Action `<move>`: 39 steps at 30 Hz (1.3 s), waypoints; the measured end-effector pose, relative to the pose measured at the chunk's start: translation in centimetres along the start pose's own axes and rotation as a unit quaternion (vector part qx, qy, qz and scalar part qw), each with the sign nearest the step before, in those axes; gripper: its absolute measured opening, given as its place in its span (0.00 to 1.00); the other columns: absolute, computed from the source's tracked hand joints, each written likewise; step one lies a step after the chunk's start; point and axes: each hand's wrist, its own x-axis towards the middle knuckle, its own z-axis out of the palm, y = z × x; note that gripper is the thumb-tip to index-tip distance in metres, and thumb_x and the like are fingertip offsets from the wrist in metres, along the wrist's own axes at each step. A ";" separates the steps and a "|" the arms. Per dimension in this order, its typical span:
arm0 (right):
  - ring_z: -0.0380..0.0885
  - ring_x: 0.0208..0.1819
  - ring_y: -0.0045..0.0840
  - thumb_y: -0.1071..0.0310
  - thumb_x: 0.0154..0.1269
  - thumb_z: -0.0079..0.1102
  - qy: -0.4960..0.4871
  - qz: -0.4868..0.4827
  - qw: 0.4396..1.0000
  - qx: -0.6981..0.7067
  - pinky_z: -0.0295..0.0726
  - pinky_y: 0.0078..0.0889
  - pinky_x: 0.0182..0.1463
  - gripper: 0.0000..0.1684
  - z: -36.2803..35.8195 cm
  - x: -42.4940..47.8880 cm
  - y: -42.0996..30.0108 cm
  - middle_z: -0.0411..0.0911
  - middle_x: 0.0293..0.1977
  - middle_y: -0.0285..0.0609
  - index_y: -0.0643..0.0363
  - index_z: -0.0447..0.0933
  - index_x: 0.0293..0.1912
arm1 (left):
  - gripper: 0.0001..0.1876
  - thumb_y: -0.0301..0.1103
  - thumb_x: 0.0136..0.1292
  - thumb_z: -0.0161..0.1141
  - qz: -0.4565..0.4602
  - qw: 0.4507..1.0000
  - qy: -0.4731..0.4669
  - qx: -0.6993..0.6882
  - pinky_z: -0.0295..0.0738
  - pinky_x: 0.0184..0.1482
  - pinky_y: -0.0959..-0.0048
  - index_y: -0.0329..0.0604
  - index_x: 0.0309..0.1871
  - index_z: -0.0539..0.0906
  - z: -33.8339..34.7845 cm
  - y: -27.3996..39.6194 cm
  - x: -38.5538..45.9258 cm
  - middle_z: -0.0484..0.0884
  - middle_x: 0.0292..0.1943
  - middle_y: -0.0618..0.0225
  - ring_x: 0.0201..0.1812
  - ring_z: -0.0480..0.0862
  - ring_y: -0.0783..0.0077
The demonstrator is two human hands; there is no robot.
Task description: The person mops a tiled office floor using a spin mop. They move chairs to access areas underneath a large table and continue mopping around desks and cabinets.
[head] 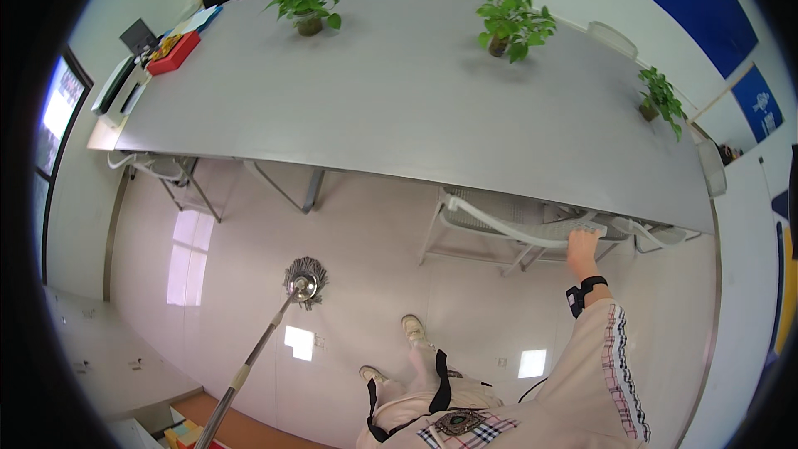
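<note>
My right hand (583,249), with a black band on the wrist, grips the top rail of a white chair (508,227) at its right end. The chair's seat is partly under the long grey table (399,93), which hides some of it. My left hand is out of view. A mop (305,282) with a round grey string head rests on the glossy floor (361,243) ahead of my feet, to the left. Its metal handle (252,358) slants down and out of the frame at the lower left; whatever supports its upper end cannot be seen.
Another white chair (654,236) stands close by on the right, and one more (156,165) at the table's left end. Potted plants (310,3), a red box (174,53) and a printer (121,90) sit on the table. A brown-topped surface (243,424) lies at the lower left.
</note>
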 end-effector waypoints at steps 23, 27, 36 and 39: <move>0.53 0.68 0.51 0.76 0.48 0.62 0.074 -0.894 0.396 0.194 0.71 0.53 0.56 0.51 -13.1 -40.6 -54.8 0.45 0.70 0.52 0.52 0.48 0.70 | 0.30 0.31 0.60 0.64 -0.271 0.956 0.077 -0.081 0.75 0.22 0.71 0.26 0.59 0.60 -15.8 4.7 -12.8 0.76 0.37 0.47 0.21 0.75 0.69; 0.67 0.56 0.34 0.56 0.49 0.68 -0.043 -0.865 0.480 -0.138 0.65 0.54 0.45 0.22 -11.4 -47.2 -58.0 0.77 0.44 0.42 0.54 0.80 0.45 | 0.16 0.31 0.63 0.62 -0.317 0.928 -0.094 0.173 0.75 0.26 0.70 0.30 0.50 0.75 -17.0 8.3 -14.2 0.79 0.27 0.54 0.21 0.78 0.67; 0.75 0.50 0.35 0.55 0.47 0.66 -0.076 -0.803 0.591 0.011 0.63 0.64 0.53 0.16 -5.4 -46.0 -58.4 0.79 0.40 0.40 0.49 0.81 0.37 | 0.11 0.35 0.59 0.64 -0.245 0.931 -0.244 0.119 0.73 0.33 0.65 0.35 0.37 0.82 -19.0 -6.6 -18.1 0.82 0.30 0.55 0.29 0.79 0.60; 0.72 0.51 0.39 0.49 0.51 0.64 -0.020 -0.763 0.645 0.042 0.65 0.62 0.52 0.21 -4.1 -39.4 -59.0 0.77 0.42 0.42 0.47 0.78 0.43 | 0.12 0.33 0.57 0.63 -0.227 0.931 -0.287 0.008 0.73 0.32 0.68 0.35 0.40 0.82 -11.8 -9.8 -20.2 0.82 0.30 0.55 0.29 0.80 0.62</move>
